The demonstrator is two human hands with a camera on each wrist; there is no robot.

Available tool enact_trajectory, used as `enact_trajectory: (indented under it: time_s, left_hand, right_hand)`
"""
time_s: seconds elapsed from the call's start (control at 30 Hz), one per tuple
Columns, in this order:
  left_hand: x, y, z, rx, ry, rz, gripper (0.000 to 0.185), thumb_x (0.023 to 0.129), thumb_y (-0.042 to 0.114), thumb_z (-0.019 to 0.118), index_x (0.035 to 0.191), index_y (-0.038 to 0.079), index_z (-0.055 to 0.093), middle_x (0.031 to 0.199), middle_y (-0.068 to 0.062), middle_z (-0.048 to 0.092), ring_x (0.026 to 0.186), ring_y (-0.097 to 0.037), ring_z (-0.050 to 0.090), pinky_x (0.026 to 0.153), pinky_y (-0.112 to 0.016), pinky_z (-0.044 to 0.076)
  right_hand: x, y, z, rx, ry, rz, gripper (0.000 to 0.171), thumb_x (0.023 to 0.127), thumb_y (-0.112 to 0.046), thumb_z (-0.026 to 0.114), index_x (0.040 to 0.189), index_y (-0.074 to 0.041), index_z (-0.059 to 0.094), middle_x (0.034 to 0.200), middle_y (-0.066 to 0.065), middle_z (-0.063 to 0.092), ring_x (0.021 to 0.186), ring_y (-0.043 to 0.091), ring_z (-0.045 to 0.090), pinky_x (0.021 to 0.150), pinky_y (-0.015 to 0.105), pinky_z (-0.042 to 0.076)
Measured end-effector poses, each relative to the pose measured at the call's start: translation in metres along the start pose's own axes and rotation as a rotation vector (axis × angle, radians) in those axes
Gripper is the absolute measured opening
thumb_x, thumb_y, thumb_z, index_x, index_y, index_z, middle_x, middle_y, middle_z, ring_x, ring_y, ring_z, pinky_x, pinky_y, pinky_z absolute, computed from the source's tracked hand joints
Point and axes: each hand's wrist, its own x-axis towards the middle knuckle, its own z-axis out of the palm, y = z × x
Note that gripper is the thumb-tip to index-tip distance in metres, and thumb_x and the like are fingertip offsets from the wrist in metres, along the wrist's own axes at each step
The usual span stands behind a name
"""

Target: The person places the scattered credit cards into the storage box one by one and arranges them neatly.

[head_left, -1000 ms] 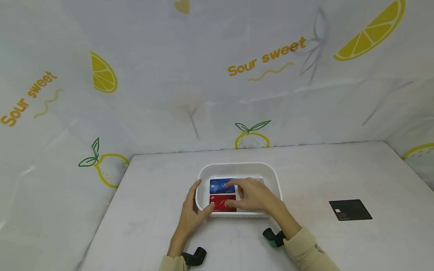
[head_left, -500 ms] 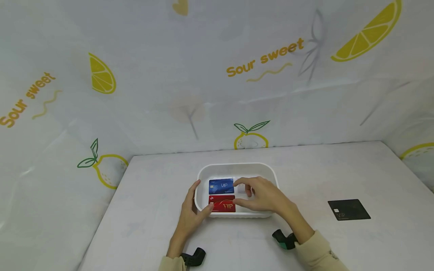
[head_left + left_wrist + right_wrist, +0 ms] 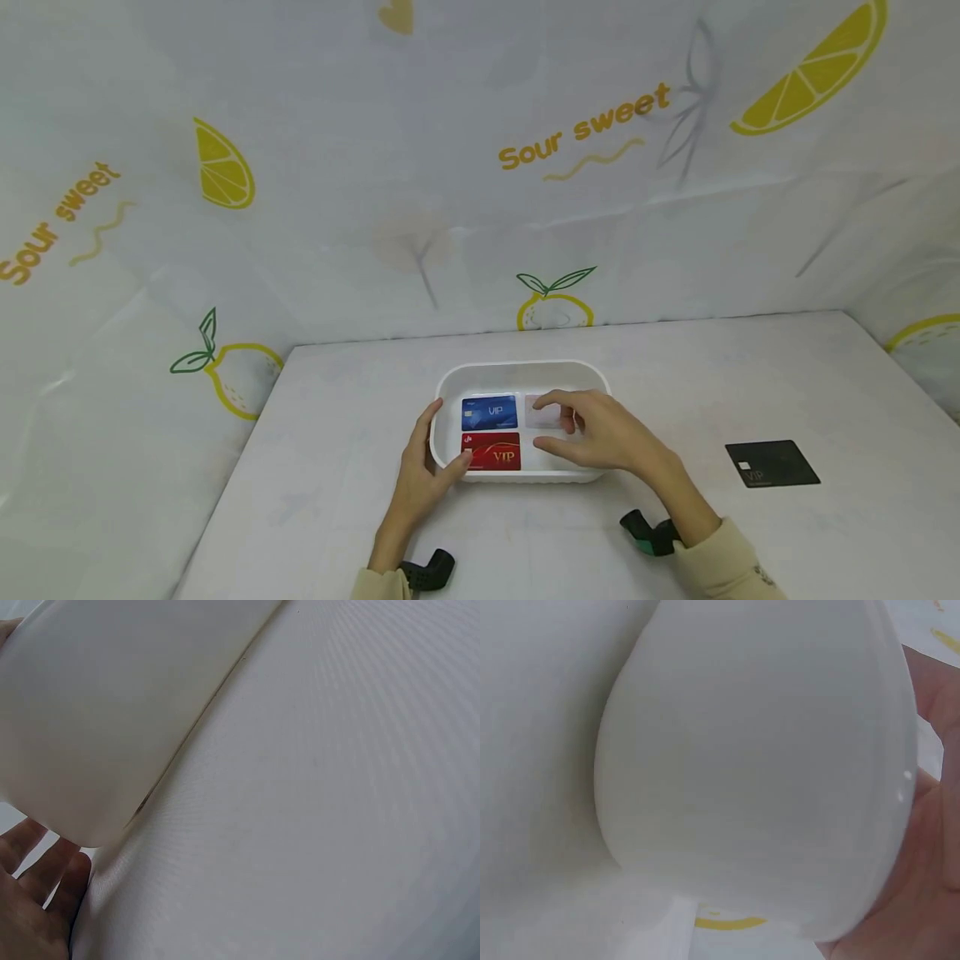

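A pale backdrop cloth (image 3: pixel 480 167) printed with yellow lemon slices and the words "Sour sweet" hangs behind and to both sides of a white table (image 3: pixel 337 500) covered in plain cloth.

Near the middle of the table sits a shallow white plastic tray with rounded corners (image 3: pixel 517 368). In the left wrist view its outer wall (image 3: pixel 112 712) fills the upper left, and in the right wrist view the same wall (image 3: pixel 757 765) takes up most of the picture.

The person's left hand (image 3: pixel 422 479) rests against the tray's left front corner, its fingers (image 3: pixel 432 414) fairly straight along the outer wall and the thumb lying over the rim, touching the near edge of the red card. The right hand (image 3: pixel 600 433) reaches over the tray's right half, its fingers (image 3: pixel 551 400) loosely curved and released, hovering at or lightly touching a pale, whitish card (image 3: pixel 542 414) lying flat in the tray's far right part; whether there is contact cannot be told.

Inside the tray's left half a blue VIP card (image 3: pixel 490 412) lies at the far side with a red VIP card (image 3: pixel 491 452) just in front of it, nearly touching.

A black VIP card (image 3: pixel 772 463) lies flat on the table, well apart to the right of the tray.
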Motion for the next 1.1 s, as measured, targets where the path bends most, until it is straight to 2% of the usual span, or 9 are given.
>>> enact_trajectory:
  time_s: [0.13,0.47,0.8,1.1]
  left_hand:
    - [0.0,0.0,0.0,-0.001,-0.001,-0.001,0.088,0.084,0.018,0.077,0.159,0.009,0.032,0.155,-0.022,0.046,0.122,-0.036,0.06,0.096,-0.021,0.054]
    - [0.0,0.0,-0.001,0.012,0.004,0.005,0.088,0.084,0.018,0.077,0.158,0.006,0.032,0.154,-0.023,0.046,0.122,-0.036,0.06,0.097,-0.023,0.055]
    - [0.0,0.001,0.0,-0.006,0.004,-0.001,0.088,0.084,0.018,0.077,0.158,0.006,0.032,0.153,-0.024,0.047,0.12,-0.037,0.061,0.095,-0.022,0.055]
    - [-0.001,0.001,0.0,-0.014,-0.001,-0.009,0.088,0.085,0.018,0.077,0.159,0.006,0.031,0.153,-0.024,0.047,0.12,-0.037,0.061,0.094,-0.02,0.054]
  right_hand:
    - [-0.003,0.002,-0.005,0.023,0.005,0.017,0.043,0.085,-0.037,0.082,0.12,-0.015,0.072,0.071,-0.012,0.052,0.067,0.007,0.048,0.059,0.02,0.042]
    - [-0.008,0.006,-0.015,0.031,0.022,-0.013,0.04,0.085,-0.035,0.081,0.118,-0.014,0.072,0.07,-0.012,0.05,0.064,0.004,0.044,0.059,0.02,0.04]
    - [-0.015,0.005,-0.021,0.018,0.027,0.029,0.04,0.086,-0.037,0.081,0.118,-0.014,0.072,0.068,-0.01,0.048,0.065,0.009,0.046,0.057,0.02,0.038]
    - [-0.022,0.005,-0.025,0.022,0.041,0.041,0.039,0.086,-0.038,0.081,0.116,-0.016,0.072,0.068,-0.008,0.049,0.064,0.005,0.043,0.057,0.02,0.037]
